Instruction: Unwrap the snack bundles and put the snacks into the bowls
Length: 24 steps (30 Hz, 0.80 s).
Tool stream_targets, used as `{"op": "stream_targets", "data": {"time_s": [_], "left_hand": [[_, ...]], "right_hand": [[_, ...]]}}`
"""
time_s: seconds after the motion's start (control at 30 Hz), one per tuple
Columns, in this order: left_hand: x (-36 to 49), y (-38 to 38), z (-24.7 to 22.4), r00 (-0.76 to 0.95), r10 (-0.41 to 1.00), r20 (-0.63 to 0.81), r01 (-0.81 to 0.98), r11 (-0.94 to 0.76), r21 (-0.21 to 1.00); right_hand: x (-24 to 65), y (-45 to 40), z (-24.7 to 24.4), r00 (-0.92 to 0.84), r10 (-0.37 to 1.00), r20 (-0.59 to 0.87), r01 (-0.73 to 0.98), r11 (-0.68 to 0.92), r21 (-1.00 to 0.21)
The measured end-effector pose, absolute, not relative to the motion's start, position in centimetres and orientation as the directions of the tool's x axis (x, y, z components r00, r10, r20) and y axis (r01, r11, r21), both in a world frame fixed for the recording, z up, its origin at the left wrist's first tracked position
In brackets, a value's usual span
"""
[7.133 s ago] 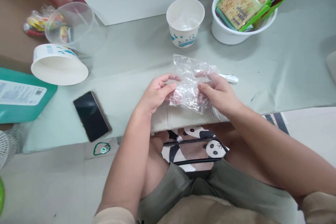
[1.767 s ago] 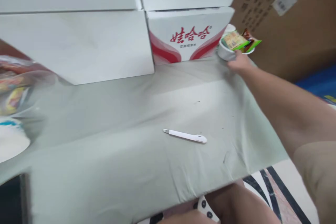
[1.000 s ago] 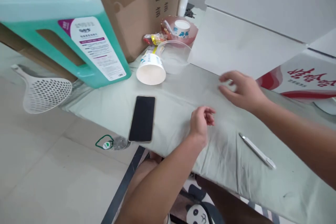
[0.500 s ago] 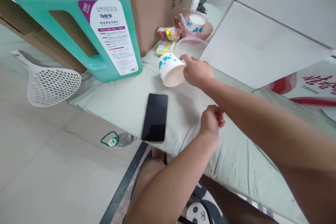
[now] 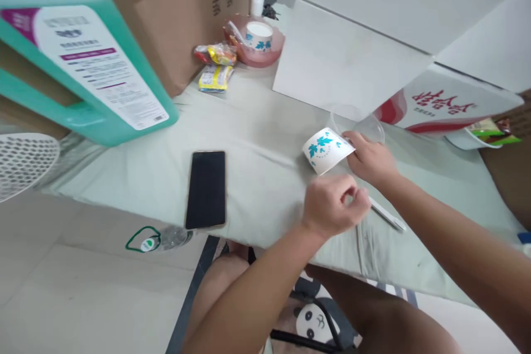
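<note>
My right hand (image 5: 371, 160) grips a white paper bowl (image 5: 327, 149) with blue leaf prints by its rim, tilted on its side above the cloth-covered table. A clear plastic bowl (image 5: 352, 116) is just behind the same fingers; whether they pinch it too I cannot tell. Closer to me, my left hand (image 5: 334, 204) is curled into a loose fist, with a hollow showing between thumb and fingers and nothing seen inside. A thin white plastic utensil (image 5: 388, 214) lies on the cloth beside the fist, its far end hidden behind the thumb.
A black phone (image 5: 206, 189) lies near the table's front edge. On the left stand a large green liquid jug (image 5: 136, 66) and a cardboard box (image 5: 166, 16). A pink bowl (image 5: 265, 58) holds another paper bowl (image 5: 259, 37). White boxes (image 5: 344, 50) stand behind my right hand.
My right hand has moved right and toward me with the paper bowl, whose printed side now faces me. The clear bowl has shifted along with it. The view has turned right, revealing the white utensil.
</note>
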<state>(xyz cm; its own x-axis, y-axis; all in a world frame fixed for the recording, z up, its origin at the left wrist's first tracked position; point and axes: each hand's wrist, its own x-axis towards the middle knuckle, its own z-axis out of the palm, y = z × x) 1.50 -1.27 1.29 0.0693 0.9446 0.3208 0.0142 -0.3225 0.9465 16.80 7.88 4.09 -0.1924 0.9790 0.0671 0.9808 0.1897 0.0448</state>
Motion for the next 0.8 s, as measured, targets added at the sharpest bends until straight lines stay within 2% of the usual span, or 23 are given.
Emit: {"op": "stream_targets", "data": {"time_s": [0.07, 0.13, 0.17, 0.33, 0.47, 0.57, 0.67, 0.73, 0.8], "left_hand": [[1.8, -0.9, 0.5, -0.026, 0.874, 0.486, 0.255, -0.464, 0.848], [2.1, -0.5, -0.4, -0.018, 0.859, 0.512, 0.413, -0.46, 0.786], [2.3, -0.3, -0.9, 0.038, 0.874, 0.485, 0.454, -0.447, 0.77], [3.5, -0.3, -1.6, 0.361, 0.886, 0.291, 0.434, -0.436, 0.789], [4.4, 0.3, -1.4, 0.375, 0.903, 0.209, 0.418, -0.366, 0.831], [4.7, 1.4, -1.7, 0.22, 0.96, 0.173, 0.317, -0.238, 0.918], [4.4, 2.8, -1.7, 0.017, 1.0, -0.018, 0.083, 0.016, 0.996], [4.0, 3.5, -1.4, -0.065, 0.982, -0.178, -0.083, 0.173, 0.981], [3.6, 4.0, -0.9, -0.083, 0.964, -0.254, -0.189, 0.235, 0.953]], "right_hand": [[20.0, 6.2, 3.5, -0.154, 0.982, 0.111, 0.988, 0.154, 0.004], [22.4, 4.0, 2.7, -0.13, 0.978, 0.164, 0.988, 0.141, -0.058], [23.3, 2.9, 2.3, -0.12, 0.973, 0.198, 0.986, 0.14, -0.091], [24.9, -1.8, 0.2, -0.004, 0.913, 0.407, 0.972, 0.098, -0.212], [24.5, -2.5, -0.2, 0.093, 0.918, 0.386, 0.956, 0.027, -0.293], [24.7, -2.0, -0.1, 0.147, 0.924, 0.353, 0.947, -0.028, -0.32], [25.5, -1.6, -0.3, 0.239, 0.91, 0.34, 0.928, -0.11, -0.357], [26.2, -1.3, -0.2, 0.281, 0.894, 0.348, 0.921, -0.149, -0.361], [26.8, -1.0, 0.0, 0.318, 0.873, 0.369, 0.918, -0.186, -0.35]]}}
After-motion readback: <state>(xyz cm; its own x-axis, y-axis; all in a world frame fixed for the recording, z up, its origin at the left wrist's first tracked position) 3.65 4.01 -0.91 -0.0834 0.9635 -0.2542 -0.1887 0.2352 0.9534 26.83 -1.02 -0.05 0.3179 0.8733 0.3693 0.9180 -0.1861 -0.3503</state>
